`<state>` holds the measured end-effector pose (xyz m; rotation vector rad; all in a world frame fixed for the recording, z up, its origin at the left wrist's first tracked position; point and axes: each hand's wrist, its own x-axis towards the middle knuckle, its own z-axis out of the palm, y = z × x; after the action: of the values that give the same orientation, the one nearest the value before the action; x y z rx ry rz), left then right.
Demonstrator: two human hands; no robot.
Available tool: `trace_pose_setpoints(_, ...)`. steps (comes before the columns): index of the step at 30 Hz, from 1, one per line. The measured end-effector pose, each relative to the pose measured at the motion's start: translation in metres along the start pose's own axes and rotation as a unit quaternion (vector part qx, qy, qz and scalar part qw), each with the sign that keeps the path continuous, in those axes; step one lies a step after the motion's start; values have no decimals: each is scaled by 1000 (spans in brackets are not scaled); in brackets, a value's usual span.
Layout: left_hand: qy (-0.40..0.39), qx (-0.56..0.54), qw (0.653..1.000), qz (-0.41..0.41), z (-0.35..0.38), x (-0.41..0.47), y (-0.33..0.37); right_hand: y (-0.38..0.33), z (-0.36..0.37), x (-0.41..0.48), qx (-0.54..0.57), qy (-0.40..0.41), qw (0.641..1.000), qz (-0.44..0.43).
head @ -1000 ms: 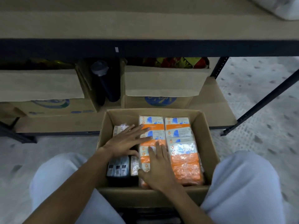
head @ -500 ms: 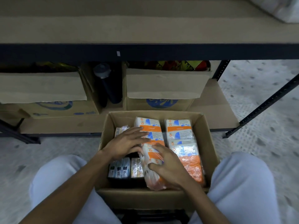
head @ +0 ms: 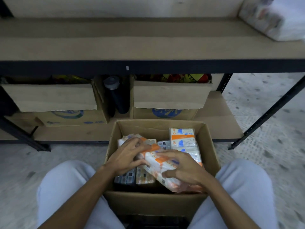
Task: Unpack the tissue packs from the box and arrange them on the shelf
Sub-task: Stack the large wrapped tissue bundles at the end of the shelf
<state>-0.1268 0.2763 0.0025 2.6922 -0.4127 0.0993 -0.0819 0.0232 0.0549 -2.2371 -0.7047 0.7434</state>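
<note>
tissue pack [head: 156, 164] is raised askew | far end is now gripped by left hand [head: 127, 156] | near end by right hand [head: 184, 171]

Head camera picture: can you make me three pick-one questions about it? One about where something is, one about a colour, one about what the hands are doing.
1. Where is the dark bottle?
A) between the left carton and the right carton on the lower shelf
B) on the floor
C) on the top shelf

2. What colour are the bands on the tissue packs?
A) green
B) orange
C) purple

3. What are the left hand and right hand doing?
A) hanging idle
B) closing flaps
C) gripping one tissue pack

Answers:
1 A, it stands upright in the gap between the cartons.
2 B, orange stripes cross the white wrappers.
3 C, fingers of both hands curl round the tilted pack over the open box.
</note>
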Motion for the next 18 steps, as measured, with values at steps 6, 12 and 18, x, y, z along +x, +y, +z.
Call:
trace_pose_setpoints(6,-20,-54,998,-9,6,-4,6,4,-13,-3,-4,-6,1000,-24)
trace_pose_setpoints(12,97,-42,994,-9,-1,-3,14,-6,-26,-9,4,15,998,-60)
trace_pose_setpoints(18,184,-13,983,13,-40,8,30,-33,-58,-16,-53,61,990,-115)
